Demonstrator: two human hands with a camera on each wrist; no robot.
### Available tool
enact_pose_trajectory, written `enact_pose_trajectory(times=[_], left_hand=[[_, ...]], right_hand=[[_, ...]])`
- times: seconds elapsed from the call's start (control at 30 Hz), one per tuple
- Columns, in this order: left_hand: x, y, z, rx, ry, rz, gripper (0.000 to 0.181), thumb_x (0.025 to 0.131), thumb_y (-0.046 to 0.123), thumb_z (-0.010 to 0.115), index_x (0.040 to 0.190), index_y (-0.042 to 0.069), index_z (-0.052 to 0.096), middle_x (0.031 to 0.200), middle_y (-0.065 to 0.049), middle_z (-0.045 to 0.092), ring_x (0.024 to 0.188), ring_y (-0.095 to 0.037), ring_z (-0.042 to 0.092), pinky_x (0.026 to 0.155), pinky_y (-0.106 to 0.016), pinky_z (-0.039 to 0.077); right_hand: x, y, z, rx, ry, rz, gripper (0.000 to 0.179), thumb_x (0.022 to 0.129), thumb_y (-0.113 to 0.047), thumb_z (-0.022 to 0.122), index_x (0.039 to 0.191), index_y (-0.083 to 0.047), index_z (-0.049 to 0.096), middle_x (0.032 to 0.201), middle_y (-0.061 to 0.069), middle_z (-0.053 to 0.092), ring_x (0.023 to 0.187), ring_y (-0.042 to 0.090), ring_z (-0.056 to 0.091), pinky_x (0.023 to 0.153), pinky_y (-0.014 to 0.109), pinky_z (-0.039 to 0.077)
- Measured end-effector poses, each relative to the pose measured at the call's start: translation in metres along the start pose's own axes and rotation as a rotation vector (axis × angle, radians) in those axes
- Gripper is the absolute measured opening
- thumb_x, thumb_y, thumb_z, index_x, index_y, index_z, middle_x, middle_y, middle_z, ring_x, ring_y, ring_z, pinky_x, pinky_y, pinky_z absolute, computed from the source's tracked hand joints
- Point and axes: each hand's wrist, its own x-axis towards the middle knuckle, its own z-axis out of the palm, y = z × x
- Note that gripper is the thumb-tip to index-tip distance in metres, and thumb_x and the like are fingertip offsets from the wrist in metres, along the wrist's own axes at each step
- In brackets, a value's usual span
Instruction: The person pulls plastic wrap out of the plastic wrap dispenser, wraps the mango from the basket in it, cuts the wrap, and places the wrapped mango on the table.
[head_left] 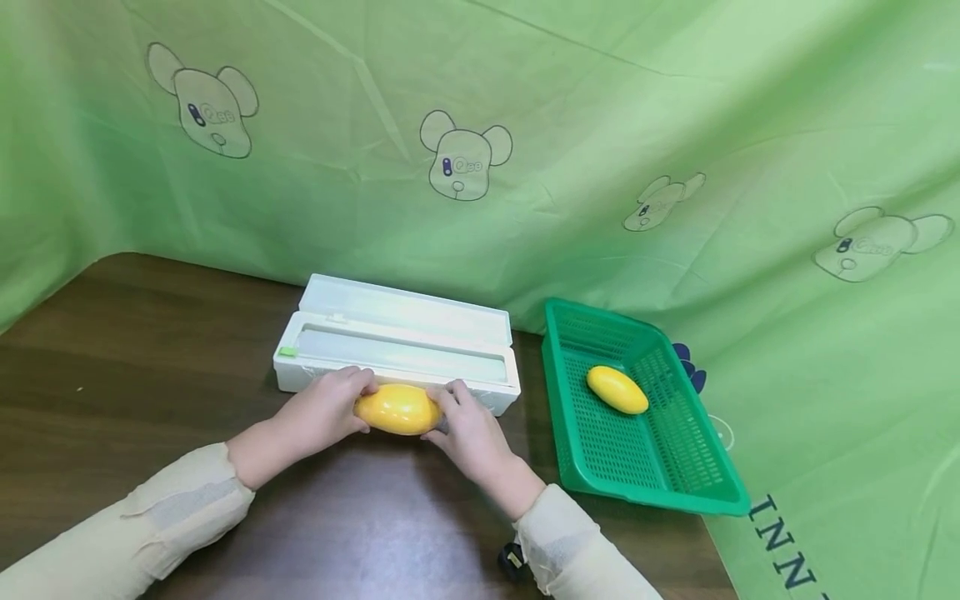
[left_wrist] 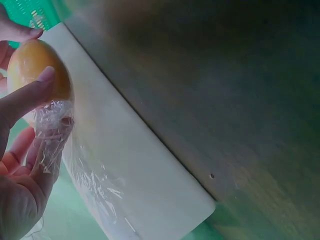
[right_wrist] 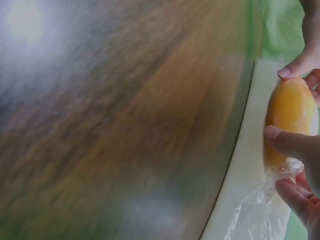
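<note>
A glossy, smooth yellow oval fruit (head_left: pixel 400 409) is held over the wood-grained bench (head_left: pixel 135 358), just before a white oblong box (head_left: pixel 296 377) near the far edge. Its long axis runs left-right, roughly along that edge. Left hand (head_left: pixel 326 408) and right hand (head_left: pixel 474 429) each pinch an end, grip parted around it; crinkled clear film (left_wrist: pixel 52 127) bunches there.

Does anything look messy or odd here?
Only the clear film: it bunches in wrinkles at the ends of the yellow fruit between the left hand and right hand, with crumpled folds by the white box, instead of lying smooth. Nothing appears spilled.
</note>
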Motion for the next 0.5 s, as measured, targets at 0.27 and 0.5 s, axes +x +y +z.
enact_pose_trajectory(times=[0.27,0.5], left_hand=[[0.006,-0.007,0.002,-0.035,-0.074,-0.048,0.042,0.062,0.000,0.096,0.088,0.005,0.064,0.080,0.000,0.060,0.072,-0.014,0.055,0.065,-0.034,0.053],[0.009,-0.012,0.001,-0.072,-0.093,-0.068,0.040,0.061,0.001,0.096,0.086,0.006,0.066,0.077,0.004,0.059,0.070,-0.013,0.053,0.065,-0.034,0.051]], right_hand=[[-0.001,0.008,0.006,-0.015,0.078,-0.102,0.056,0.069,-0.018,0.097,0.112,-0.004,0.064,0.099,0.008,0.063,0.080,0.020,0.066,0.067,0.032,0.058],[0.001,0.012,0.006,0.016,0.074,-0.110,0.052,0.069,-0.017,0.096,0.109,-0.003,0.068,0.099,0.007,0.063,0.081,0.018,0.067,0.071,0.029,0.058]])
